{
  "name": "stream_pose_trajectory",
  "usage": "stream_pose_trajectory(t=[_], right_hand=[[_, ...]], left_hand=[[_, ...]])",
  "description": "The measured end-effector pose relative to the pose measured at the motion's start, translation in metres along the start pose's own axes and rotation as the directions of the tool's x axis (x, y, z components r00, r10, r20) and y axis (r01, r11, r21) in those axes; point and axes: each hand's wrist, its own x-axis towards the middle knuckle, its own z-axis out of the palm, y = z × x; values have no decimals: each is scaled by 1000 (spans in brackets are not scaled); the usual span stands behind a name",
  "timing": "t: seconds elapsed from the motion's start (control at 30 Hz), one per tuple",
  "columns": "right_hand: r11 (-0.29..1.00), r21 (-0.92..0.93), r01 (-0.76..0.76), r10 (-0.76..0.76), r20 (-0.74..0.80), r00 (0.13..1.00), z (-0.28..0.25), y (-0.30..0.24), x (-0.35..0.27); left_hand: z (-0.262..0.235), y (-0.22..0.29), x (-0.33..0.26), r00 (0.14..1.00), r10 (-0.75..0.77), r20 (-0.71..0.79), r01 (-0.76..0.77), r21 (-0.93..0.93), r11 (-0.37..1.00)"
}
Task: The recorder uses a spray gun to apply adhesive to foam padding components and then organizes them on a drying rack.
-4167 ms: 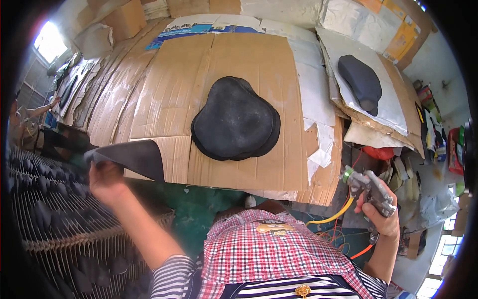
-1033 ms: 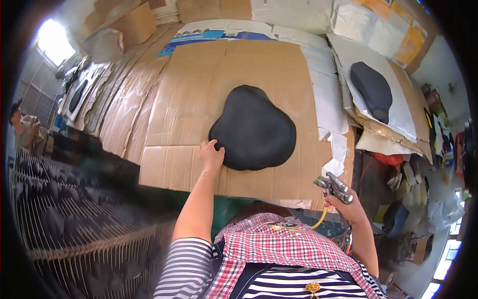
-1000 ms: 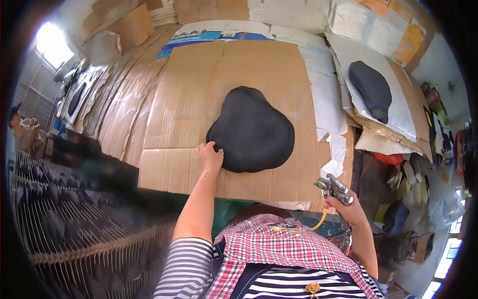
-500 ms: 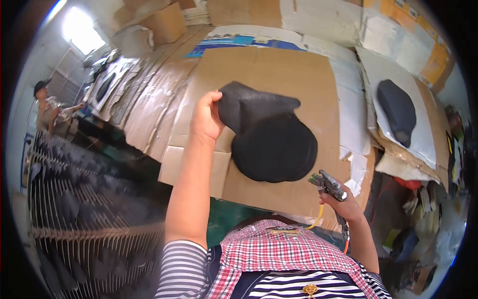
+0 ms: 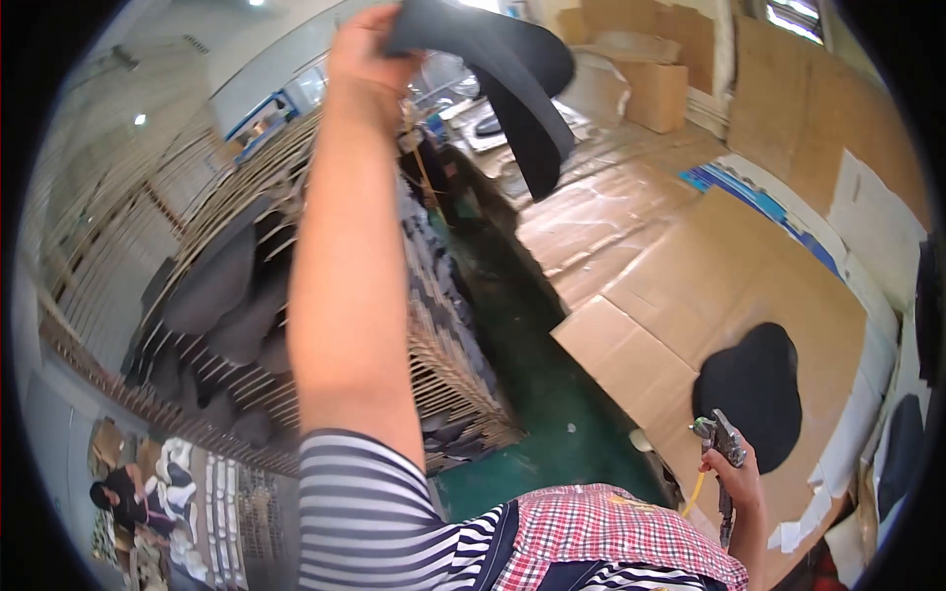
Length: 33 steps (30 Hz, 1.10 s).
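At the top of the view my left hand (image 5: pixel 370 54) is raised at arm's length, fingers closed on the edge of a limp black sheet piece (image 5: pixel 512 64) with rounded lobes. The piece hangs folded, to the right of the hand. My right hand (image 5: pixel 741 483) grips a metal spray gun (image 5: pixel 724 440) with a yellow hose. This gun is just in front of a black rounded pad (image 5: pixel 757 389) that lies on a brown cardboard sheet (image 5: pixel 650 305). The gun's trigger is too small to make out.
A tall slatted rack (image 5: pixel 448 364) loaded with dark pieces stands beneath my left arm. Green floor (image 5: pixel 552 394) runs between it and the cardboard-covered table. Another dark piece (image 5: pixel 899 448) lies at the far right. A person (image 5: pixel 123 502) sits at lower left; a cardboard box (image 5: pixel 650 94) stands farther back.
The view has turned left toward the rack. My left hand has carried the black sheet piece up and left, away from the pad. The spray gun stays in my right hand.
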Motion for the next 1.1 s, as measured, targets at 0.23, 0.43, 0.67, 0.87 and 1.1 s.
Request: stream_pose_trajectory(t=[0.23, 0.43, 0.67, 0.87, 1.1], right_hand=[[998, -69, 2, 10, 175, 984, 92, -15, 51], [989, -148, -6, 49, 289, 956, 135, -17, 72], [988, -153, 19, 33, 329, 944, 132, -25, 53], [987, -162, -4, 27, 143, 989, 64, -26, -7], [989, -142, 52, -104, -391, 914, -39, -21, -131]], left_hand=[[-210, 248, -71, 854, 247, -458, -207, 136, 969], [-275, 243, -195, 605, 400, -689, 249, 641, 726], [-242, 253, -291, 243, 965, 99, 225, 962, -155], [-98, 80, -283, 138, 990, 31, -369, 929, 23], [-62, -195, -250, 861, 386, -330, -120, 607, 785]])
